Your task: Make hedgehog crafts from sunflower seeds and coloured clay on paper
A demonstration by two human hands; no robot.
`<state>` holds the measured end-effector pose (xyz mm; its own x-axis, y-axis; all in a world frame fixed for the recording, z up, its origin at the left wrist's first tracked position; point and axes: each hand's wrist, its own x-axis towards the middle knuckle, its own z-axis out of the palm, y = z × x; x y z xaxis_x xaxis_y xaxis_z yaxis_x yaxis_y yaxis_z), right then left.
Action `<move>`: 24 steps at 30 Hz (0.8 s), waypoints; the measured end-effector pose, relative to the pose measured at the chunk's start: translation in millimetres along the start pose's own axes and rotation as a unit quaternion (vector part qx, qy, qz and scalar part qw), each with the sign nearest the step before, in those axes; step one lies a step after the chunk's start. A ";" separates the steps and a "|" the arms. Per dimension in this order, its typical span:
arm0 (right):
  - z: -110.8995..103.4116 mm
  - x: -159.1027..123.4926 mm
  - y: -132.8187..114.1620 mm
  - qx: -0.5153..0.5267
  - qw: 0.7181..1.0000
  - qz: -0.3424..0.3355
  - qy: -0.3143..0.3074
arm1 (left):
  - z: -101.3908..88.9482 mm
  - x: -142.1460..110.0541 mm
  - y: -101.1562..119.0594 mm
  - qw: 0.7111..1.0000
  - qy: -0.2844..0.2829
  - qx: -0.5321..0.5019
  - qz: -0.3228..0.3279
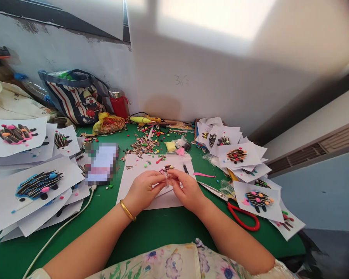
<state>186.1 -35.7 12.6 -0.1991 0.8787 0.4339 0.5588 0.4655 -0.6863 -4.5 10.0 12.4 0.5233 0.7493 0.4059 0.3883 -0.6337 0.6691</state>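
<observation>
My left hand (142, 190) and my right hand (189, 190) meet over a white sheet of paper (126, 195). Between their fingertips they pinch a small piece of clear plastic wrapping (167, 179); what it contains, if anything, I cannot make out. Just beyond the fingers, a cluster of striped seeds with pink bits (165, 169) is partly hidden by my hands. A short black stick-like piece (185, 167) lies by my right fingers. Past the sheet are yellow clay (171, 146) and pink clay (180, 151) in clear wrapping.
Loose sunflower seeds (141, 146) and coloured balls cover the back. Red-handled scissors (250, 228) and a pink tool (204, 175) lie right. Seed hedgehog cards are stacked left (6, 182) and right (221, 153). A blurred phone (103, 162) is left; a striped bag (72, 97) stands behind.
</observation>
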 end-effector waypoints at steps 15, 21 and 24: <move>-32.6 11.1 36.2 -0.166 0.982 0.000 0.086 | -11.1 5.9 -6.2 0.954 0.084 -0.206 -0.199; -67.8 10.5 84.1 -0.372 0.912 0.169 0.042 | -16.6 9.9 -15.9 0.923 0.180 -0.246 -0.236; -63.3 13.7 84.4 -0.393 0.903 0.170 0.040 | -14.3 10.3 -14.3 0.918 0.172 -0.264 -0.239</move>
<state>281.5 8.9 -2.4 0.1329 0.9314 0.3389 0.9816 -0.0765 -0.1747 -15.4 29.6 16.0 0.0817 0.9917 0.0990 0.0423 -0.1026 0.9938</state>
